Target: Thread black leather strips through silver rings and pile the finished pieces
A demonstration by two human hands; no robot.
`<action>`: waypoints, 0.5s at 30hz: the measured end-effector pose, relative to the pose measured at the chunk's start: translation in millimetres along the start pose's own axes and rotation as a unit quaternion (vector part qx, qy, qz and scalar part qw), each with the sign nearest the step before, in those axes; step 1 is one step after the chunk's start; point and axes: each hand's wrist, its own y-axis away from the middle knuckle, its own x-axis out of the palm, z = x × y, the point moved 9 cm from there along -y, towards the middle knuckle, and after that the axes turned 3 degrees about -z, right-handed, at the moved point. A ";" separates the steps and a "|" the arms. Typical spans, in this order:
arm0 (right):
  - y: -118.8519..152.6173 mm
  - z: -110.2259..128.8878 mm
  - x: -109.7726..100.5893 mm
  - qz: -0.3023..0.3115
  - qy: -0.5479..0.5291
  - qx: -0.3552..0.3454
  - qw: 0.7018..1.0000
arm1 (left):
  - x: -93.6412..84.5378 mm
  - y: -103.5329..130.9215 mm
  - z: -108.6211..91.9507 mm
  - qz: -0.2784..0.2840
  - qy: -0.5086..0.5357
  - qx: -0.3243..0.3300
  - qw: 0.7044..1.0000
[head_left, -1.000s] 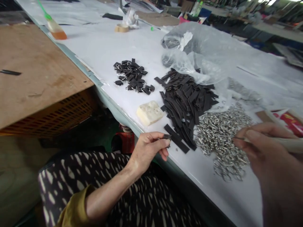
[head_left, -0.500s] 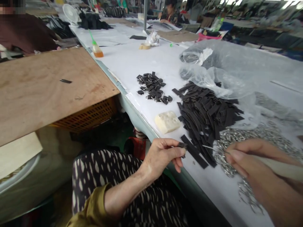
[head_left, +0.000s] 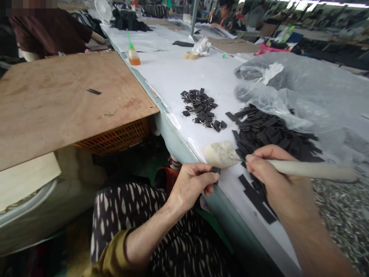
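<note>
My left hand [head_left: 193,182] pinches a small dark strip piece [head_left: 215,169] at the table's near edge. A thin tool with a thick pale handle [head_left: 311,169] is held in my right hand [head_left: 276,177], its metal tip touching or just over the cream-coloured block [head_left: 221,153]. Behind and partly under my right hand spreads a heap of dark strips [head_left: 271,129]. Farther left on the white table [head_left: 170,77] lies a small pile of dark folded tabs with metal rings [head_left: 200,107]. Many metal rings [head_left: 343,215] are heaped at the right.
A clear plastic bag [head_left: 311,84] covers the right back. A bottle with orange liquid [head_left: 134,57] and a tape roll [head_left: 190,55] stand farther off. At left are a wooden board [head_left: 69,100], an orange basket [head_left: 118,136] and a person in a brown top [head_left: 49,32].
My right hand has moved left with the tool, from beside the rings to the cream block. My left hand still holds the dark piece. The view has shifted, so the table things appear farther right.
</note>
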 end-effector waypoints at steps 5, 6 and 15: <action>-2.2 10.1 9.1 0.031 0.034 -0.021 0.999 | 0.8 -5.2 7.0 -0.010 0.018 -0.030 0.999; -1.9 9.5 10.8 0.032 0.034 -0.017 0.999 | 1.1 -6.1 7.3 -0.011 0.022 -0.030 0.999; -2.6 -3.5 13.7 0.045 0.016 -0.021 0.999 | 3.0 -13.1 9.9 -0.004 0.053 -0.025 0.998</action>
